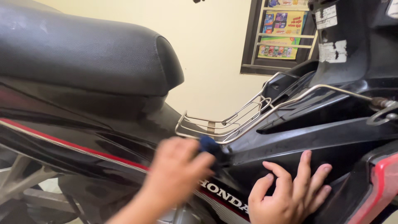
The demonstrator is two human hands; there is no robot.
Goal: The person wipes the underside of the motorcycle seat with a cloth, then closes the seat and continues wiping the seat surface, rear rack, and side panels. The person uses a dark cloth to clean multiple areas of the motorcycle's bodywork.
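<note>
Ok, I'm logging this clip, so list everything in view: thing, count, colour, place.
seat: one, black, upper left
side panel: one, glossy black, centre right
red stripe: one, along the lower left body
rack: one, silver wire, centre, ahead of the seat
hook: one, silver, right edge
window grille: one, pale bars, top right, colourful posters behind
wall: cream, background
cloth: one, dark blue, below the rack
left hand: blurred, gripping the cloth against the body
right hand: fingers spread, resting on the side panel
</note>
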